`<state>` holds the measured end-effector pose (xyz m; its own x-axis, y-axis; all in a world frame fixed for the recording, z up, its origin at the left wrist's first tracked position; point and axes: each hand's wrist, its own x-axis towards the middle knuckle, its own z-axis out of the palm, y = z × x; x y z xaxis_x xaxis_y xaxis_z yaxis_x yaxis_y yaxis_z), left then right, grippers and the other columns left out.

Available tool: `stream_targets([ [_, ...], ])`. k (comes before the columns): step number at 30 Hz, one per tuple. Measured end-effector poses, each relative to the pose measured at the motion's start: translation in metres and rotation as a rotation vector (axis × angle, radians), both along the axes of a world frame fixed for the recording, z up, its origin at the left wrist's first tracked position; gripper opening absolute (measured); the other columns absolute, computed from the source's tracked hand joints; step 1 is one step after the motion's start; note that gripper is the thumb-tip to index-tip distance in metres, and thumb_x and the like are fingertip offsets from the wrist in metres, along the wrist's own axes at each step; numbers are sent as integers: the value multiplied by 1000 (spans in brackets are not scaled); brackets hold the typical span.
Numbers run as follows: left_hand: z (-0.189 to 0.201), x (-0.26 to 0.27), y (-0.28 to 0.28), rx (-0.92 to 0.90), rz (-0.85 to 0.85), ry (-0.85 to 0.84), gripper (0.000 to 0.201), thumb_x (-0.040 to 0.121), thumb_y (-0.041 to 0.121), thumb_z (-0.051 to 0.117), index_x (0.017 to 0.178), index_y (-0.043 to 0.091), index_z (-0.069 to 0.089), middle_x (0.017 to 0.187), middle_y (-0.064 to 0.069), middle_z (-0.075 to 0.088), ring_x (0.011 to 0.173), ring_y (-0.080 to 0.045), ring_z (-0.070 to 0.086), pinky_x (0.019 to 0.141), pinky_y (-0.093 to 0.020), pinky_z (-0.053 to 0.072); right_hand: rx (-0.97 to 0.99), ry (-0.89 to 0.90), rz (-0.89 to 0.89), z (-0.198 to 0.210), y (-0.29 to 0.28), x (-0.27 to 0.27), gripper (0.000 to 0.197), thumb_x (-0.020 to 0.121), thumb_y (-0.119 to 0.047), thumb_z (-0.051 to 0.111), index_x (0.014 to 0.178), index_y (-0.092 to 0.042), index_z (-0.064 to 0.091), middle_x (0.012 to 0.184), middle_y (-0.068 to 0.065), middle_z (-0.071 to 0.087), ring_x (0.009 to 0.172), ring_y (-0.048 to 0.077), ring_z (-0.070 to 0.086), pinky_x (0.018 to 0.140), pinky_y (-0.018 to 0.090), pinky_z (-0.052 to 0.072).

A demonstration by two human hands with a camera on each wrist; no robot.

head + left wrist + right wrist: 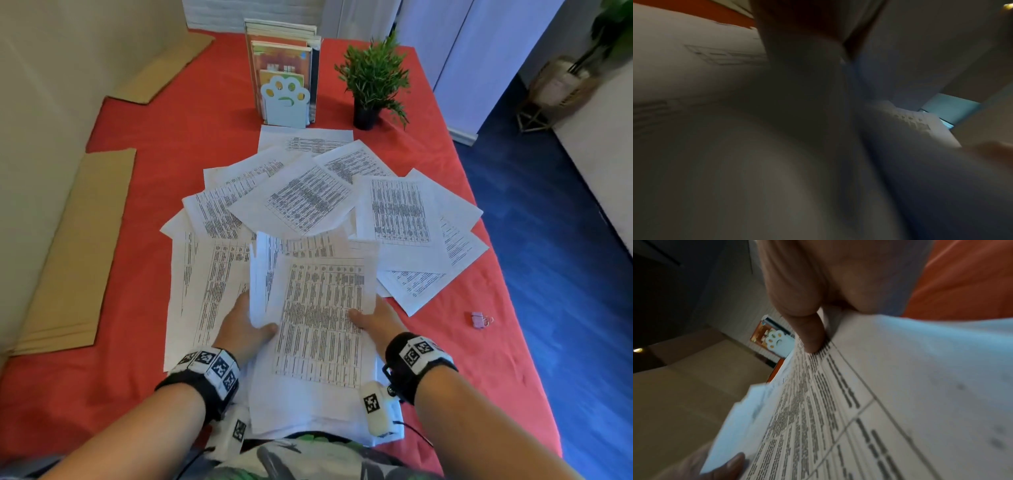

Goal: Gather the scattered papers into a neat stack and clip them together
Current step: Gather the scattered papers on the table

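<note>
Both hands hold a loose bundle of printed sheets point(318, 325) near the table's front edge. My left hand point(245, 327) grips its left side, thumb on top. My right hand point(375, 320) pinches its right side, thumb point(809, 332) pressed on the top sheet point(869, 402). Several more printed sheets point(308, 202) lie fanned and overlapping on the red tablecloth point(154, 192) beyond the bundle. A small pink binder clip point(479, 320) sits alone to the right. The left wrist view is dark and blurred, showing only paper point(694, 65) close up.
A book rack with a paw-shaped bookend point(285, 99) and a small potted plant point(373, 82) stand at the back of the table. Cardboard sheets point(75, 260) lie along the left edge. The table's right edge drops to a blue floor point(555, 260).
</note>
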<state>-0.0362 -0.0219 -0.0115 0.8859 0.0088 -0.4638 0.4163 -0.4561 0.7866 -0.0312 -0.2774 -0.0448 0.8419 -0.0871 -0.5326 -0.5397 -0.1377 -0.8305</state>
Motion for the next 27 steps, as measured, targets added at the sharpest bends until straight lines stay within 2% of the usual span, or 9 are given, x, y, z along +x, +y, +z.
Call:
stream_targets([
  [5, 19, 9, 9, 88, -85, -90, 46, 84, 1, 61, 123, 23, 48, 110, 3, 58, 105, -20, 56, 85, -26, 41, -156, -71, -89, -1, -13, 9, 18, 88, -8, 61, 106, -12, 60, 87, 3, 63, 79, 21, 62, 72, 32, 52],
  [8, 26, 19, 30, 12, 4, -88, 35, 84, 4, 64, 107, 27, 52, 108, 1, 62, 108, -26, 58, 89, -36, 45, -13, -93, -51, 2, -25, 21, 54, 87, -18, 67, 136, -16, 43, 119, 7, 58, 105, 21, 58, 94, 37, 47],
  [10, 28, 28, 36, -151, 60, -84, 52, 83, 10, 68, 128, 30, 50, 128, 3, 58, 122, -23, 53, 103, -45, 41, 163, -31, 72, 7, -25, 28, 79, 79, -38, 72, 144, -23, 31, 130, 6, 54, 118, 21, 53, 102, 41, 39],
  [12, 26, 38, 24, -282, 124, -52, 69, 84, 17, 70, 140, 34, 35, 139, 9, 48, 128, -17, 46, 109, -47, 34, 260, -12, 100, 11, -17, 33, 81, 73, -41, 73, 142, -23, 34, 133, 8, 57, 120, 22, 56, 103, 43, 41],
  [14, 18, 49, 3, -212, 122, -55, 69, 85, 18, 69, 140, 30, 31, 136, 5, 49, 123, -19, 47, 107, -45, 36, 105, -61, 85, 17, -7, 41, 63, 81, -32, 69, 136, -18, 41, 132, 10, 58, 119, 25, 57, 101, 42, 45],
  [17, 7, 63, -19, 21, 91, -110, 64, 85, 13, 66, 139, 19, 33, 133, -7, 52, 118, -28, 52, 95, -37, 42, -343, -148, -13, 21, -10, 59, 25, 89, -15, 57, 114, -11, 60, 104, 8, 68, 92, 23, 63, 74, 26, 48],
  [19, -1, 69, -25, 39, 91, -113, 63, 86, 13, 64, 140, 19, 33, 135, -8, 52, 121, -31, 51, 95, -36, 41, -510, -170, -129, 24, -29, 70, 29, 88, -11, 55, 116, -12, 63, 109, 9, 67, 92, 23, 62, 77, 24, 46],
  [22, -12, 77, -23, 66, 90, -77, 67, 87, 13, 63, 144, 19, 28, 140, -9, 47, 123, -32, 49, 99, -39, 41, -741, -14, -309, 26, -72, 84, 44, 87, -18, 59, 131, -18, 51, 132, 15, 47, 118, 33, 51, 99, 37, 41],
  [27, -35, 73, -10, 10, 158, 12, 68, 83, 21, 69, 139, 22, 30, 130, -7, 52, 119, -33, 51, 102, -47, 42, -686, 384, -549, 38, -124, 89, 75, 83, -23, 58, 148, -30, 21, 141, 20, 31, 127, 44, 39, 106, 53, 31],
])
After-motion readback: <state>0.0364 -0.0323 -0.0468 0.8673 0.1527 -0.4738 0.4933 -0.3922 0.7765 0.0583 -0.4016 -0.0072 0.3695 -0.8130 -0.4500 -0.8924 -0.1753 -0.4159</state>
